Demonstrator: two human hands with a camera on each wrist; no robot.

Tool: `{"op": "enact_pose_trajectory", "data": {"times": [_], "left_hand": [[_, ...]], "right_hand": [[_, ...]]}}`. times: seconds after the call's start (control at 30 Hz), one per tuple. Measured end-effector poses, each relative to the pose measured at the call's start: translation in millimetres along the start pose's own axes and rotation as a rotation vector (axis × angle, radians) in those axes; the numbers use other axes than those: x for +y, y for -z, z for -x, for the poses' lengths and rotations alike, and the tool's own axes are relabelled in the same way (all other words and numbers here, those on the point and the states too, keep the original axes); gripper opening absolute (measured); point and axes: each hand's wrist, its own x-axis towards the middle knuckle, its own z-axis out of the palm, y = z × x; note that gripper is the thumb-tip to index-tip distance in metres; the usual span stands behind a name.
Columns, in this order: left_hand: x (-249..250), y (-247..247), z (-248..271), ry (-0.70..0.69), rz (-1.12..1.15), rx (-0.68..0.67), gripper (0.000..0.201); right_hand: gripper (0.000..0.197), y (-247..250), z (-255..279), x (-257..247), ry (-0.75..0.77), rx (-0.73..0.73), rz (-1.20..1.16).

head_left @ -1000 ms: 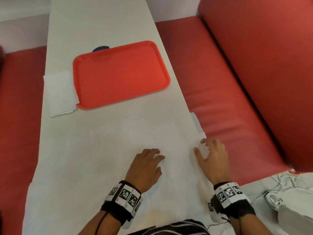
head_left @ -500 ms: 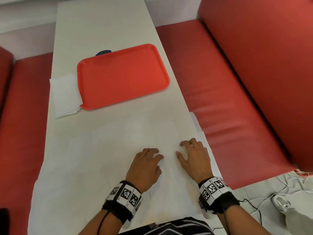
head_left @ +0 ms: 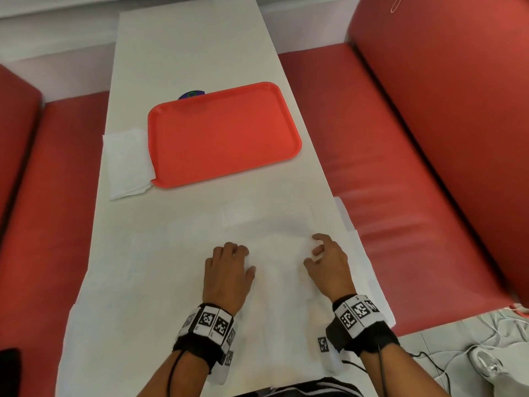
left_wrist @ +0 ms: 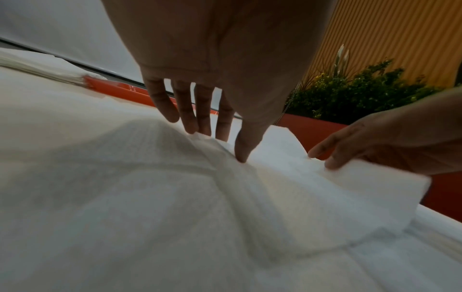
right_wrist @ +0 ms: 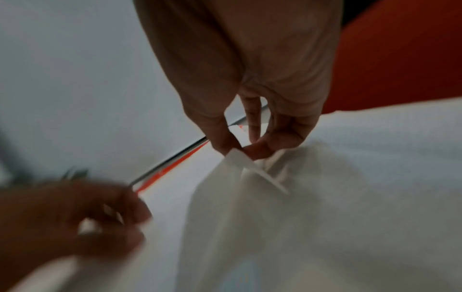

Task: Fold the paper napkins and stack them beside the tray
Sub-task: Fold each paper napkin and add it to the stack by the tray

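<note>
Near side of the red tray [head_left: 223, 138], on the white tabletop [head_left: 186, 47]: the right hand [head_left: 329, 262] had come in from the table's edge since a second earlier and now pinched a raised edge of the loose paper napkin [head_left: 274, 247]. Left hand [head_left: 226, 273] stayed put, fingers curling into the sheet. Fold likely beginning. Folded napkin stack [head_left: 126, 164] lay touching the tray's left rim.
</note>
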Motion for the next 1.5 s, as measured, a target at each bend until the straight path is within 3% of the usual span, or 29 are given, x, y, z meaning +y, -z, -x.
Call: {"op": "enact_pose_trajectory", "data": {"times": [0.1,0.2,0.37,0.43,0.5,0.6,0.67,0.73,0.8,0.87,0.93,1.0,1.1,1.23,1.33,1.43,1.5], "left_hand": [[-2,0,2,-0.007,0.011,0.015,0.033],[-3,3,3,-0.009,0.041,-0.007,0.034],[-5,4,5,-0.023,0.097,-0.002,0.037],[-4,6,5,-0.001,0.132,0.039,0.045],[-2,12,5,0.049,0.237,0.136,0.059],[6,31,3,0.152,0.617,0.197,0.077],[14,45,0,0.268,1.038,0.064,0.082],[21,54,-3,0.364,1.449,-0.125,0.074],[25,66,-3,0.422,1.614,-0.165,0.055],[27,78,-2,0.456,1.591,-0.069,0.031],[22,84,-1,0.422,1.564,0.016,0.02],[16,87,-2,0.363,1.49,0.036,0.015],[9,88,0,0.294,1.196,0.086,0.012],[19,92,10,0.154,0.905,0.201,0.017],[41,95,15,0.074,0.914,0.124,0.014],[52,93,15,0.046,0.955,-0.051,0.021],[46,93,16,0.042,0.955,-0.006,0.022]], "right_hand": [[0.051,4,-5,-6,-0.175,-0.075,-0.264],[0.029,5,-8,-12,-0.219,-0.115,-0.378],[0.013,7,0,-27,0.027,-0.045,-0.225],[0.013,11,10,-38,0.117,-0.151,-0.292],[0.027,20,24,-57,0.167,-0.313,-0.428],[0.035,40,35,-82,0.166,-0.396,-0.662],[0.036,50,33,-89,0.142,-0.405,-0.793],[0.037,57,28,-92,0.124,-0.389,-0.838],[0.035,61,23,-89,0.12,-0.383,-0.838],[0.033,64,21,-86,0.121,-0.377,-0.808],[0.034,66,19,-79,0.127,-0.397,-0.784],[0.035,65,18,-73,0.1,-0.407,-0.763],[0.032,59,19,-70,0.054,-0.402,-0.763],[0.016,40,26,-76,0.012,-0.422,-0.73],[0.036,18,33,-76,-0.046,-0.488,-0.835],[0.039,2,39,-82,-0.097,-0.485,-0.948],[0.05,-8,39,-83,-0.098,-0.492,-0.984]]}}
